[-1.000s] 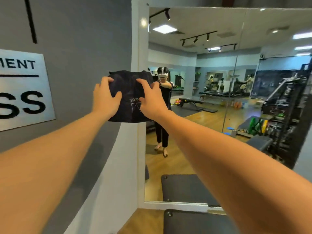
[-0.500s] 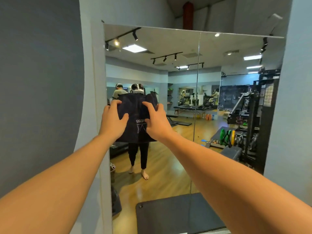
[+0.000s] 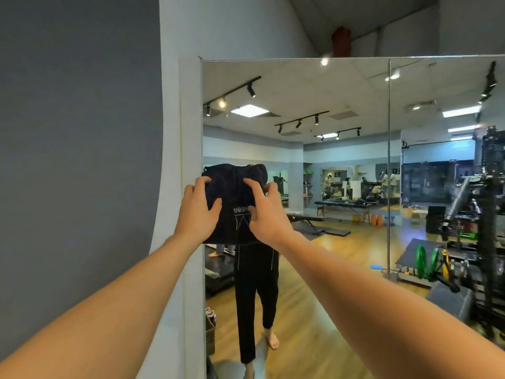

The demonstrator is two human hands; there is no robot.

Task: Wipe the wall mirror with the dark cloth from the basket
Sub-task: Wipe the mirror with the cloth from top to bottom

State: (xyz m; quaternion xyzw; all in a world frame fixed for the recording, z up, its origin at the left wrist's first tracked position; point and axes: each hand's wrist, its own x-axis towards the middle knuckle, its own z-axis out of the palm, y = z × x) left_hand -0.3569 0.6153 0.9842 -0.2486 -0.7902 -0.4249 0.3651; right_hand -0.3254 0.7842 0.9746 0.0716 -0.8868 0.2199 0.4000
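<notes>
The wall mirror [image 3: 341, 187] fills the right half of the view and reflects a gym room. A dark folded cloth [image 3: 235, 192] with a pale logo is pressed flat against the glass near the mirror's left edge. My left hand [image 3: 198, 214] holds the cloth's left side with the thumb across its front. My right hand [image 3: 266, 214] lies spread on the cloth's right side. Both arms are stretched out in front of me. The cloth hides the head of the person's reflection behind it.
A grey wall [image 3: 76, 160] and a pale strip of wall [image 3: 188, 105] border the mirror on the left. A vertical seam [image 3: 388, 160] splits the mirror into panels. Weight racks [image 3: 486, 228] and benches show in the reflection at right.
The view has swung right and up, so the wall sign is gone and the mirror fills more of the frame. The cloth, held by both hands, has moved from the wall edge onto the glass.
</notes>
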